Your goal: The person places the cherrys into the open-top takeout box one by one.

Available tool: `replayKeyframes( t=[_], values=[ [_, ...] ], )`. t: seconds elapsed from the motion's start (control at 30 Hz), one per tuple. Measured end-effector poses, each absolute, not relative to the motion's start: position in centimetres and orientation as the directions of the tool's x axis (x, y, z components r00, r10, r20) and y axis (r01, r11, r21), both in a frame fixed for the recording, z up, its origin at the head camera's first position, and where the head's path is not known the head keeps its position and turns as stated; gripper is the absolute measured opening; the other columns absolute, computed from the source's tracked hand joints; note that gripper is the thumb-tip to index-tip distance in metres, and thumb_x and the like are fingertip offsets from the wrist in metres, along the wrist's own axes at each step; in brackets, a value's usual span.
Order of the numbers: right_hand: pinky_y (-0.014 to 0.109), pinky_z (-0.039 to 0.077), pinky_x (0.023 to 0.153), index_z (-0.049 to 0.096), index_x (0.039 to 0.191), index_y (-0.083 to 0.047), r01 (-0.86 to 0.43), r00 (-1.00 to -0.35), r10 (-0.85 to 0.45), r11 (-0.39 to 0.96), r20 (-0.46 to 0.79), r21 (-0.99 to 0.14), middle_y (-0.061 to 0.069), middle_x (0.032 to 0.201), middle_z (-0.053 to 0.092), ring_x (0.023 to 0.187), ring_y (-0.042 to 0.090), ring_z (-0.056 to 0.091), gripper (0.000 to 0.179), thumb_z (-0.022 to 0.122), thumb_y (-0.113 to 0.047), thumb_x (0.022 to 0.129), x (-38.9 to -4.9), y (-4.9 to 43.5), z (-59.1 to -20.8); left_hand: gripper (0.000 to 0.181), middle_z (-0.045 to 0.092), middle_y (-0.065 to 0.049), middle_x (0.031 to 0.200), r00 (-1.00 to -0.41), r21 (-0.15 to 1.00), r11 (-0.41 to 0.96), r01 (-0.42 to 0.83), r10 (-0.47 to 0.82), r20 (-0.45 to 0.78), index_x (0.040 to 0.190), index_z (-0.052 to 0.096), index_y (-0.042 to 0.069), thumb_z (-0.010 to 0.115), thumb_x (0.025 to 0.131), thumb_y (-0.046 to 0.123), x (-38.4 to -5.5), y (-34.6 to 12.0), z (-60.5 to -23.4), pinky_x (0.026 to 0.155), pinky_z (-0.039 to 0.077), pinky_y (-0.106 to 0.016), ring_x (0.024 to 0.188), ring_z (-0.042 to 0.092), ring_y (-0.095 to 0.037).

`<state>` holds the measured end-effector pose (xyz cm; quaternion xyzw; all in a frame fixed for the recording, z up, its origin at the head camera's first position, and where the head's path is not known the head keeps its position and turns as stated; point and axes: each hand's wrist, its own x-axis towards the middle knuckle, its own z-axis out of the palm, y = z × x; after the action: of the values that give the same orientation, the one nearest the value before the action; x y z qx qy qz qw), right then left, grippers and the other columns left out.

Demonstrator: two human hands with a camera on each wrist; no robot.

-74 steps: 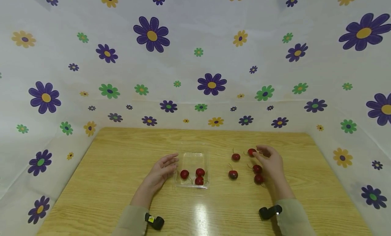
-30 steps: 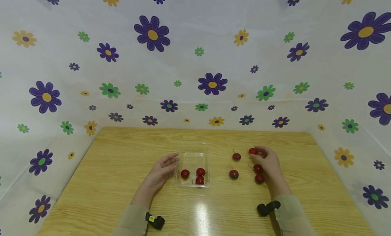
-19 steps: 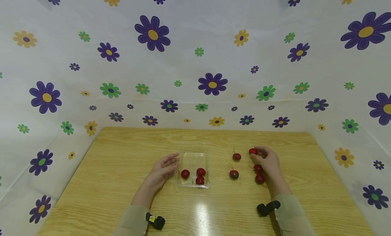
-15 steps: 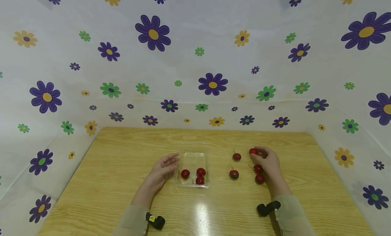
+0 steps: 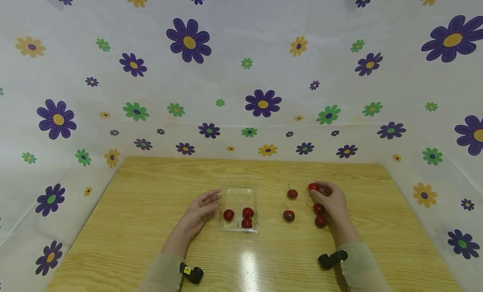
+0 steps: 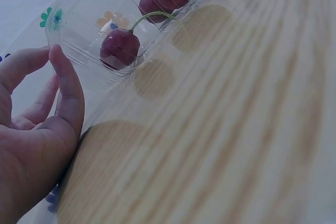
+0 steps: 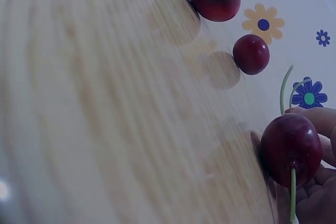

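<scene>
My left hand [image 5: 200,213] rests against the left side of a clear plastic box [image 5: 257,204], fingers and thumb extended along its wall. In the left wrist view the fingertips [image 6: 54,55] are right at the box's edge. Inside lie three red cherries, one a cherry [image 5: 228,215] at the left. My right hand [image 5: 332,198] pinches the farthest right cherry [image 5: 313,186] between thumb and fingers. Below that hand lie two more cherries, close together, the nearer cherry [image 5: 320,221] by the wrist. In the right wrist view a near cherry [image 7: 291,150] hides the fingertips.
Between the box and my right hand lie two stemmed cherries, the far cherry [image 5: 292,194] and a darker near cherry [image 5: 289,215]. The wooden table [image 5: 151,191] ends at a flower-printed white cloth [image 5: 226,82] at the back and sides.
Since the earliest frame, the right hand's thumb and fingers have closed on the far cherry, which has shifted slightly right and away. The left hand and box stay put.
</scene>
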<state>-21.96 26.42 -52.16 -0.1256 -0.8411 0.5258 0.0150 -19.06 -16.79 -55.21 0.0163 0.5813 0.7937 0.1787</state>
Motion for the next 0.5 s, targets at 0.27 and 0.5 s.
replayKeyframes(
  t=[0.27, 0.5],
  values=[
    [0.011, 0.048, 0.077, 0.064, 0.139, 0.001, 0.204, -0.966, 0.227, 0.368, -0.125, -0.907, 0.002, 0.108, 0.063, 0.094, 0.007, 0.054, 0.044, 0.076, -0.014, 0.100, -21.67, 26.22, -51.86, 0.060, 0.061, 0.004, 0.126, -0.934, 0.923, -0.266, -0.277, 0.299, -0.194, 0.160, 0.034, -0.007, 0.056, 0.104, -0.008, -19.05, -16.84, -55.14, 0.084, 0.057, -0.017, 0.106, 0.064, -0.005],
    [0.008, 0.048, 0.078, 0.064, 0.140, 0.001, 0.173, -0.974, 0.208, 0.425, -0.090, -0.888, 0.013, 0.118, 0.068, 0.092, 0.002, 0.056, 0.044, 0.075, -0.016, 0.101, -21.48, 26.00, -51.63, 0.061, 0.061, 0.004, 0.125, -0.932, 0.917, -0.277, -0.288, 0.300, -0.202, 0.160, 0.036, -0.007, 0.057, 0.103, -0.008, -18.96, -16.84, -54.89, 0.084, 0.057, -0.017, 0.107, 0.064, -0.006]
  ],
)
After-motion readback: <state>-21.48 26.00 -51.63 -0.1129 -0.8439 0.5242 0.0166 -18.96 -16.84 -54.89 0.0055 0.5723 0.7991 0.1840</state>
